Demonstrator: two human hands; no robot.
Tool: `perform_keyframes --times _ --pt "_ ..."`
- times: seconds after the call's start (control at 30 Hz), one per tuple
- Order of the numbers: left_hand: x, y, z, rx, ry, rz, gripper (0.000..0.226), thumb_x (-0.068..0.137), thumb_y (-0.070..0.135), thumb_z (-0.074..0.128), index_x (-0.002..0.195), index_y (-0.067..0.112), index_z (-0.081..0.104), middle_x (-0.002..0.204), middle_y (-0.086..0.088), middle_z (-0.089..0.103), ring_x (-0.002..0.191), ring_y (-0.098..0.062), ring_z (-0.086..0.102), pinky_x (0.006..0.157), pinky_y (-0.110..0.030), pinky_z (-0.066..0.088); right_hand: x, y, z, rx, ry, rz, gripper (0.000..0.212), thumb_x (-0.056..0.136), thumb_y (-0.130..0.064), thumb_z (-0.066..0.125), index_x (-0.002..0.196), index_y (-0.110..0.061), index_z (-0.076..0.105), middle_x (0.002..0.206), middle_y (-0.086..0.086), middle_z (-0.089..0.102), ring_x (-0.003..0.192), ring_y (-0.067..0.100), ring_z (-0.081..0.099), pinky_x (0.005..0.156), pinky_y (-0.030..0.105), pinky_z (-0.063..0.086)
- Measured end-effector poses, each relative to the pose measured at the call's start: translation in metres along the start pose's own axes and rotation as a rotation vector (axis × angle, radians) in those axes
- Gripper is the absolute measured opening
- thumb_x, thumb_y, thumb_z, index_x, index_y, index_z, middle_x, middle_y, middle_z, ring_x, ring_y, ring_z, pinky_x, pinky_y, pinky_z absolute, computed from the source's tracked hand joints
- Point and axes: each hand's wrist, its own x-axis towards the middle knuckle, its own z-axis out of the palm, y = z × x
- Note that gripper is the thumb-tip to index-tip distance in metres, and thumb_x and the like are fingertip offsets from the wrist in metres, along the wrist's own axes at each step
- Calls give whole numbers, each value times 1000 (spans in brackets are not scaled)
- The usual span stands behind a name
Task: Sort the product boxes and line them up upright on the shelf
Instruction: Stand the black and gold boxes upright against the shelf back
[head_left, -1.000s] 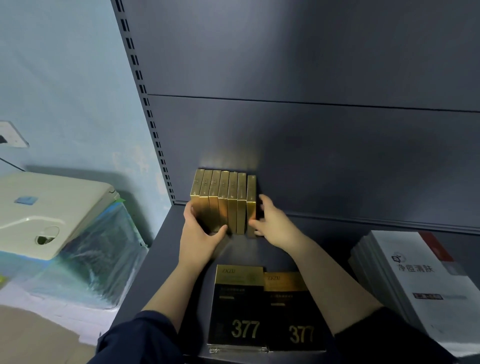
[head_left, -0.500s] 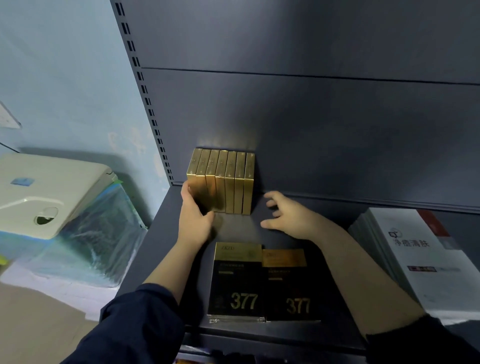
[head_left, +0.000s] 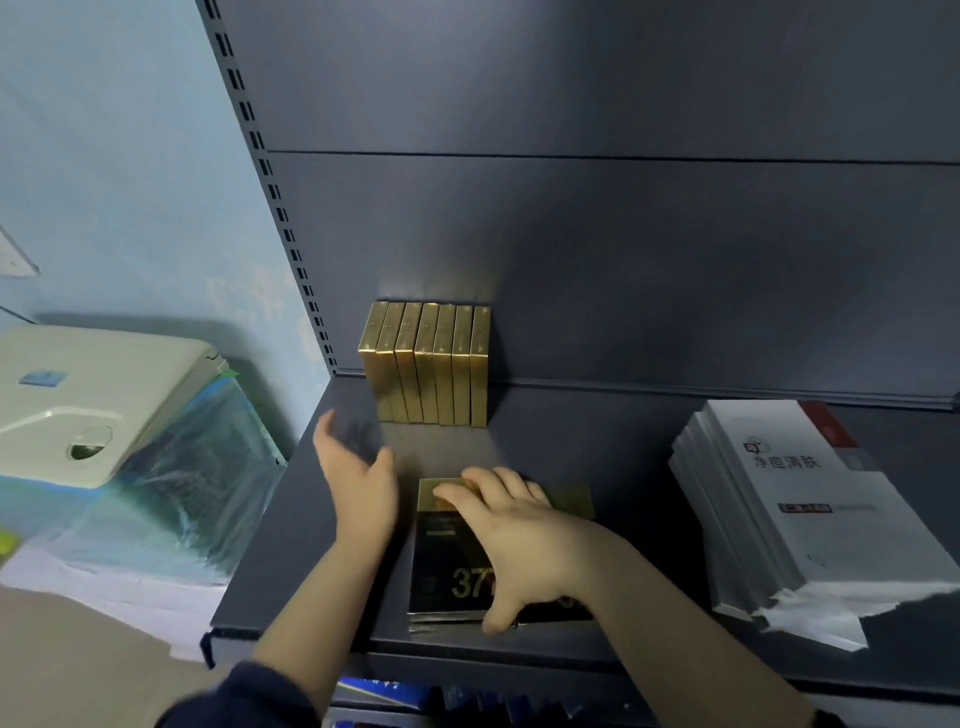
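Observation:
Several gold boxes (head_left: 431, 364) stand upright in a tight row against the back panel of the dark shelf (head_left: 597, 447). Near the front edge lie flat black-and-gold boxes marked 377 (head_left: 441, 561), side by side. My right hand (head_left: 519, 530) rests on top of them, fingers spread over the gold end and thumb at the near edge. My left hand (head_left: 358, 478) hovers open and blurred to the left of the flat boxes, below the gold row, touching nothing.
A stack of white boxes with red corners (head_left: 789, 509) lies flat on the shelf's right side. A white device on a plastic-wrapped bundle (head_left: 93, 395) sits left of the shelf. A perforated upright (head_left: 280, 208) borders the shelf's left side.
Both hands have pulled back from the gold row. My right hand dropped onto the flat 377 boxes; my left hand left the row's left end and moved toward me.

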Motion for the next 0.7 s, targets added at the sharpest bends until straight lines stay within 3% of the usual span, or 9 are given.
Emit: perform_keyframes --times 0.07,0.13,0.2,0.3,0.37,0.43,0.57,0.63,0.7 --pt "-24 -4 -18 -12 -116 -83 47 89 -5 52 131 15 45 123 1 52 114 -18 50 89 -18 41 -6 9 -10 123 51 -30 118 61 -37 85 146 -42 2 152 -11 4 141 22 4 115 44 16" --pt "-35 -4 -32 -74 -226 -242 20 93 15 53 112 20 60 103 -2 63 102 -28 59 80 -32 47 -10 17 -18 217 115 -31 116 61 -40 85 144 -45 4 149 -18 5 140 18 4 114 46 18" --pt "-42 7 -39 -171 -389 -398 30 88 37 52 105 16 66 89 -6 69 83 -26 63 66 -36 49 -10 17 -23 205 202 -33 117 60 -41 85 145 -45 5 151 -18 2 141 16 0 115 46 15" --pt "-47 26 -48 -114 -601 -293 27 92 39 56 87 17 71 72 -2 68 63 -14 62 50 -28 45 -5 4 -25 148 261 -99 119 60 -42 85 147 -43 4 156 -16 -5 145 16 -9 115 46 5" --pt "-47 28 -54 -41 -568 -205 24 94 24 56 78 17 72 71 -3 70 63 -14 63 48 -27 45 -3 -2 -24 193 254 -105 122 61 -42 87 148 -44 1 157 -19 -9 146 13 -12 115 43 2" --pt "-44 23 -63 -33 -446 -240 26 95 17 55 75 14 72 66 -4 69 58 -15 61 45 -26 44 -3 0 -22 242 198 -54 128 60 -42 88 149 -44 -3 158 -21 -13 147 12 -12 116 43 3" --pt "-40 13 -87 -64 -227 -364 25 96 14 53 76 6 66 63 -9 65 48 -13 56 38 -20 42 -1 3 0 15 -84 57 139 58 -49 87 150 -36 -16 162 0 -20 148 25 -20 119 47 -5" --pt "-39 10 -98 -51 -210 -381 24 96 15 53 78 5 64 66 -9 65 54 -16 57 40 -22 44 2 -4 15 -87 -81 42 135 59 -46 87 151 -33 -11 162 6 -15 148 31 -17 120 48 -6" --pt "-38 11 -104 -35 -222 -359 23 96 10 50 76 4 61 62 -3 64 54 -12 58 41 -21 45 2 -7 18 -77 -16 7 126 61 -42 86 151 -35 -3 161 4 -3 147 31 -6 119 46 2"
